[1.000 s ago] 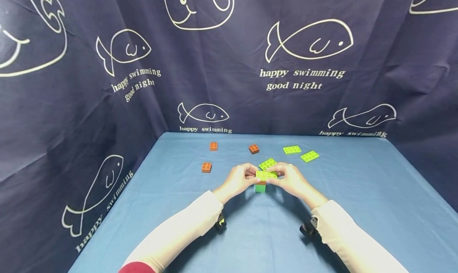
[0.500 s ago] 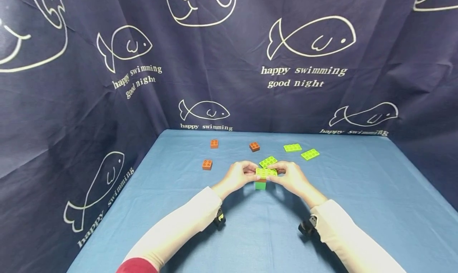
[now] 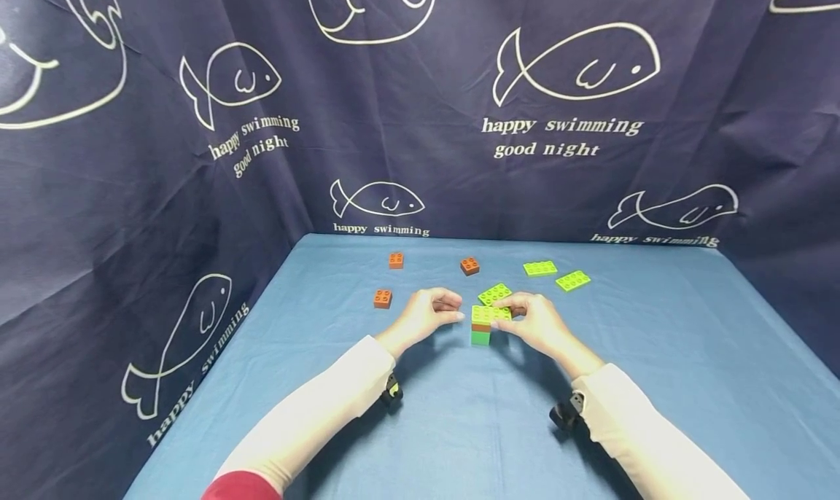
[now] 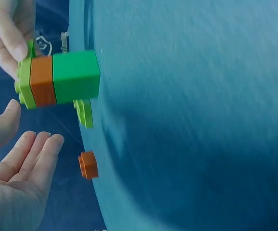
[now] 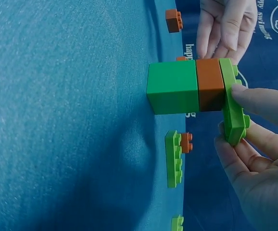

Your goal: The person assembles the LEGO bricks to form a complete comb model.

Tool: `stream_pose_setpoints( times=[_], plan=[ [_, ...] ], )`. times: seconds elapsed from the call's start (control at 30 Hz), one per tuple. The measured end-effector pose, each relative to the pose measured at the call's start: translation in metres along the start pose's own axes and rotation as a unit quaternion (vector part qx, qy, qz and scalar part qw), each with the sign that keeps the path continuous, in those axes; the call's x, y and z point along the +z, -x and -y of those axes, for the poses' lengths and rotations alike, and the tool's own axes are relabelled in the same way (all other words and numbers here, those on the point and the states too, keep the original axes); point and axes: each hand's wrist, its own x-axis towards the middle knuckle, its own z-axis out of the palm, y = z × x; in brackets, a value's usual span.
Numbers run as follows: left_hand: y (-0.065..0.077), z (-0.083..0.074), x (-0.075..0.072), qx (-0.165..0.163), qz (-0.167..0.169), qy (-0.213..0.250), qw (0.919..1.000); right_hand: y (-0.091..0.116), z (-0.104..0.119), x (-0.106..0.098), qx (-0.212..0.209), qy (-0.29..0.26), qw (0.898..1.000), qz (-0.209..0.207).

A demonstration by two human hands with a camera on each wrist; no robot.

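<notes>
A small tower stands on the blue cloth: a green block at the bottom, an orange brick on it, and a lime-green studded plate across the top. The plate juts out past the brick toward the right. My right hand pinches this overhanging end between thumb and fingers, seen up close in the right wrist view on the lime plate. My left hand is just left of the tower, apart from it, thumb and fingers spread with nothing between them, as the left wrist view also shows.
Behind the tower lies a loose lime plate. Two more lime plates, one of them here, lie at the back right. Three orange bricks, including this brick, are spread toward the back left. A dark fish-patterned curtain hangs behind the table.
My left hand has let go of the tower's left side and moved a little to the left. The right hand keeps its pinch on the plate, and the tower still stands.
</notes>
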Motion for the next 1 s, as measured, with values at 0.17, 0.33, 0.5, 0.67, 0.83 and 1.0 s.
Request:
stream_pose_setpoints(
  times=[0.17, 0.33, 0.5, 0.67, 0.83, 1.0],
  plan=[
    [-0.003, 0.004, -0.014, -0.005, -0.010, -0.032, 0.9994, 0.000, -0.001, 0.001, 0.004, -0.001, 1.000, 0.007],
    [-0.006, 0.008, -0.032, -0.009, -0.021, -0.063, 0.9977, -0.001, 0.000, 0.002, 0.010, 0.000, 1.000, 0.009],
    [-0.006, 0.020, -0.058, -0.019, -0.031, -0.106, 0.9937, -0.002, 0.002, 0.002, 0.012, -0.007, 1.000, 0.010],
    [-0.005, 0.026, -0.092, -0.037, -0.032, -0.120, 0.9916, -0.001, 0.002, -0.002, 0.008, -0.006, 1.000, 0.005],
    [-0.005, 0.035, -0.117, -0.039, 0.000, -0.102, 0.9941, -0.001, 0.001, -0.003, 0.008, -0.004, 1.000, 0.008],
    [-0.006, 0.047, -0.130, -0.049, 0.022, -0.084, 0.9950, 0.000, 0.001, -0.002, 0.009, -0.013, 1.000, 0.010]
  ],
)
